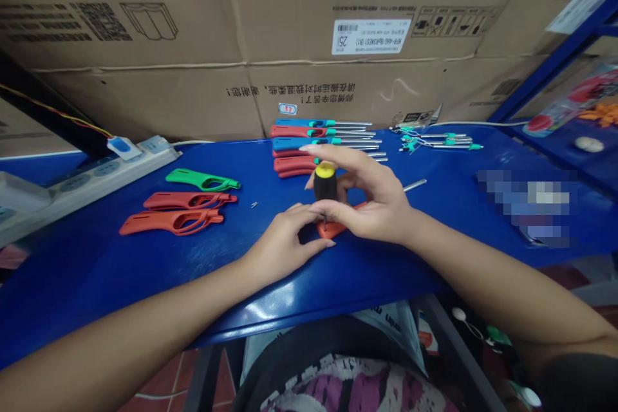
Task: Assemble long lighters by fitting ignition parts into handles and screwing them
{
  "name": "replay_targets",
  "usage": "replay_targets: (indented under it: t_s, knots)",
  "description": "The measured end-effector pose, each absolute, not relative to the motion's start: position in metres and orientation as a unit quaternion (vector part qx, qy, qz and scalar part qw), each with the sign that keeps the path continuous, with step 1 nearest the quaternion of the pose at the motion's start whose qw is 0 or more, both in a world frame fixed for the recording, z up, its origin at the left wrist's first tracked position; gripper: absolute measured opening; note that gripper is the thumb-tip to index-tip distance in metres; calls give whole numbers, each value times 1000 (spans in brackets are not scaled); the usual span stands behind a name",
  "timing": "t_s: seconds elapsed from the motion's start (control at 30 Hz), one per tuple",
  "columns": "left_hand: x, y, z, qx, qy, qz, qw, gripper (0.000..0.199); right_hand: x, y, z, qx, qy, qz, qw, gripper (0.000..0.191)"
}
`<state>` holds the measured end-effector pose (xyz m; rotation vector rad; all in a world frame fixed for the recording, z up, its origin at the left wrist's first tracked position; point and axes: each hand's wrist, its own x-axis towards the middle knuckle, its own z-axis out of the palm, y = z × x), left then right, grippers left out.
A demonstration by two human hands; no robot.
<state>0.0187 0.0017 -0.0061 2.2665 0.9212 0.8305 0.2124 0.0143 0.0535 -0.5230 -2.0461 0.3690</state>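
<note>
My right hand [379, 196] is curled around a screwdriver [325, 183] with a black handle and yellow top, held upright. Its thin shaft meets the end of an orange gas lighter [332, 230] lying on the blue table. Pinched between thumb and fingers of my left hand [282, 238] is that same lighter end. Most of the lighter's body is covered by my right hand; a silver rod tip [416, 185] shows beyond it. A few tiny screws [254, 205] lie left of my hands.
Left are a green lighter shell [203, 179], a red one [188, 199] and an orange one [168, 222], beside a white power strip [91, 183]. Several red and blue lighters [299, 143] lie behind my hands. Metal lighter rods [441, 140] and a blurred-out object [526, 206] are to the right.
</note>
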Motion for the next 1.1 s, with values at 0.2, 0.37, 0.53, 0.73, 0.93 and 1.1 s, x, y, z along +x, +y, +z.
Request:
replay_targets:
  t_s: [0.2,0.37,0.53,0.73,0.93,1.1]
  knots:
    - [19,1,-4,850,335,306,269,26,224,17,70,-165,-867,100,459,32]
    - [19,1,-3,849,346,295,268,27,226,18,77,-175,-855,155,463,22]
    - [18,1,-3,852,342,295,266,29,225,25,70,-187,-843,49,502,18]
    - [18,0,-2,849,354,293,262,25,220,21,69,-181,-850,42,493,24]
    - [18,-2,4,853,339,287,274,31,241,34,86,-282,-793,85,533,23]
    - [17,-6,6,864,347,274,241,45,306,67,89,-365,-748,-79,548,22]
